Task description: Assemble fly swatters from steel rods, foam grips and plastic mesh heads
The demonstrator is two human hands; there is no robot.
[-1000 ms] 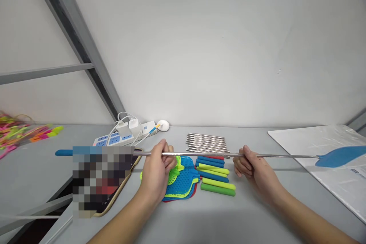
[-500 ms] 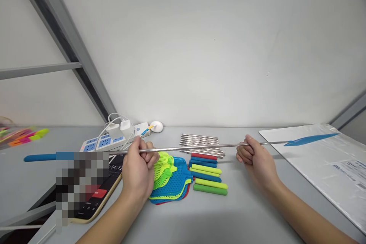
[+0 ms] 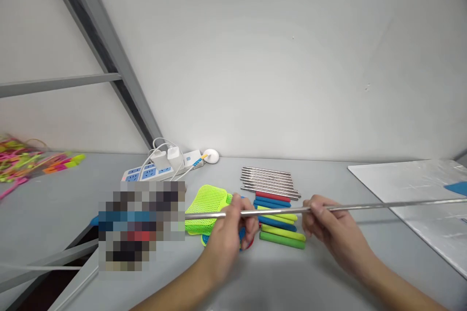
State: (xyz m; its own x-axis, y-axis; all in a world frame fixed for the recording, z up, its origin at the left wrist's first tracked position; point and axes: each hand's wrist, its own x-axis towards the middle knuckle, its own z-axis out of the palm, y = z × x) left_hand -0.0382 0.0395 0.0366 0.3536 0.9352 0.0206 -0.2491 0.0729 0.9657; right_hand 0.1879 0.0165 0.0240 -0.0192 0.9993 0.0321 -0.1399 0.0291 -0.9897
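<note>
My left hand [image 3: 235, 223] is closed round the long metal rod of a fly swatter [image 3: 279, 211], over the stacked heads. My right hand [image 3: 324, 216] grips the same rod further right, beyond the loose handles. The swatter's blue handle end lies to the left, mostly behind a blurred patch; part of a blue head [image 3: 458, 188] shows at the right edge. Below the rod are lime perforated swatter heads [image 3: 206, 201], with blue and red ones partly hidden. Beside them lie several red, blue, yellow and green handles [image 3: 282, 240]. Behind these is a row of metal rods [image 3: 268, 176].
A power strip [image 3: 148, 172] with white chargers [image 3: 175, 158] and cables stands at the back left. Far left is a pile of bright coloured pieces [image 3: 32, 160]. A white plastic-wrapped package [image 3: 401, 182] lies on the right. Grey frame bars [image 3: 105, 58] stand at the left.
The swatter has shifted right, taking its blue head largely out of view. My left hand has moved right, closer to my right hand. The whole view has shifted slightly left.
</note>
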